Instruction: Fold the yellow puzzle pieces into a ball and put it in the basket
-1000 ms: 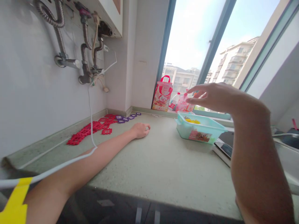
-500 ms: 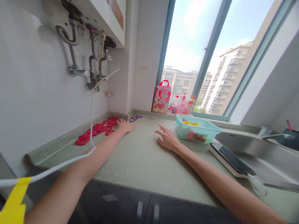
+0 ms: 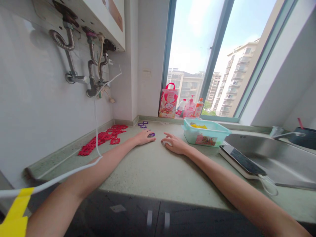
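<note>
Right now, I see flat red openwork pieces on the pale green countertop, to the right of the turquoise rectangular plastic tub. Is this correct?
Not quite. In the head view, the flat red openwork pieces lie on the pale green countertop as you say, but to the left of the turquoise tub.

A steel sink (image 3: 291, 164) and tap (image 3: 290, 134) between 3 and 4 o'clock, a countertop (image 3: 172, 184) over dark cabinet doors (image 3: 187, 220) at 6 o'clock, and corrugated pipes (image 3: 70, 62) at 10 o'clock below a wall-mounted unit (image 3: 103, 24) are indicating a kitchen, apparently a domestic one.
</note>
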{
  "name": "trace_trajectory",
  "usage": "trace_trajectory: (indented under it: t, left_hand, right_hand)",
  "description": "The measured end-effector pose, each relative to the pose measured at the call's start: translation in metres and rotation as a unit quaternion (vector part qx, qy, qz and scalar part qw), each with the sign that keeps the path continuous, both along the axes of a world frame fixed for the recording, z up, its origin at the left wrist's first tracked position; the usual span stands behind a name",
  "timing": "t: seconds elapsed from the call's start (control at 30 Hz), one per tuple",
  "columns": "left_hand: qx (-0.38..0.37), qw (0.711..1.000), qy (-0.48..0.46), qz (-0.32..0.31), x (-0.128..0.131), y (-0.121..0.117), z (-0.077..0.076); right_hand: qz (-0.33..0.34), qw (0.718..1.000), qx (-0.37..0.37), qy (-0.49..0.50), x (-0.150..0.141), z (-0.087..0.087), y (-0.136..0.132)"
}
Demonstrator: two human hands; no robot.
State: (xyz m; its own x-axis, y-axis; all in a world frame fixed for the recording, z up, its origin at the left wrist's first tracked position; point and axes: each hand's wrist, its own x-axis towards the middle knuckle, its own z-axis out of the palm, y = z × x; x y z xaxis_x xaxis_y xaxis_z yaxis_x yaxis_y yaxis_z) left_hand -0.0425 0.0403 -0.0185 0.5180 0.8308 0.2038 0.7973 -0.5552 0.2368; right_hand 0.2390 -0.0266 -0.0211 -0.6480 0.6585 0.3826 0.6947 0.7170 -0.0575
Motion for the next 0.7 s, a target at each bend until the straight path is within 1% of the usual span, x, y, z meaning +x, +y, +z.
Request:
trace_trajectory:
  t: [0.03,0.07,0.1,0.17,0.27,0.37,0.5,0.57,0.6,0.63,0.67,0.7]
  left_hand:
    - [-0.002,0.999,-0.023,-0.022,0.001,0.001,-0.001]
    - [0.001,0.998,-0.046,-0.029,0.002,0.005,-0.002]
    - [0.01,0.998,-0.065,-0.018,0.002,0.01,-0.002]
    - [0.045,0.995,-0.078,0.039,0.002,0.025,-0.002]
    - [0.092,0.987,-0.059,0.12,0.006,0.056,0.001]
    - [0.072,0.979,-0.079,0.172,0.014,0.088,0.006]
    - [0.047,0.977,-0.098,0.183,0.019,0.124,0.008]
    - [0.008,0.976,-0.088,0.198,0.018,0.137,0.008]
    - [-0.014,0.978,-0.074,0.195,0.017,0.142,0.009]
    - [-0.023,0.982,-0.06,0.176,0.017,0.144,0.01]
    - [-0.025,0.988,-0.047,0.142,0.017,0.145,0.012]
    - [-0.016,0.995,-0.036,0.093,0.018,0.144,0.014]
  right_hand:
    - [0.0,1.0,-0.003,0.003,0.002,-0.001,0.002]
    - [-0.001,1.0,-0.005,0.007,0.005,-0.001,0.004]
    - [-0.002,1.0,-0.006,0.011,0.008,-0.002,0.005]
    - [-0.003,1.0,-0.004,0.019,0.013,-0.002,0.007]
    - [0.001,1.0,0.011,0.013,0.017,0.001,0.004]
    - [0.009,0.999,0.038,-0.008,0.017,0.006,0.001]
    - [0.021,0.997,0.069,-0.041,0.015,0.01,0.0]
    - [0.02,0.996,0.073,-0.054,0.014,0.011,0.0]
    - [0.017,0.995,0.075,-0.06,0.014,0.011,0.0]
    - [0.013,0.995,0.077,-0.065,0.014,0.012,0.0]
    - [0.01,0.995,0.079,-0.068,0.013,0.012,0.0]
    - [0.007,0.995,0.079,-0.068,0.013,0.013,0.0]
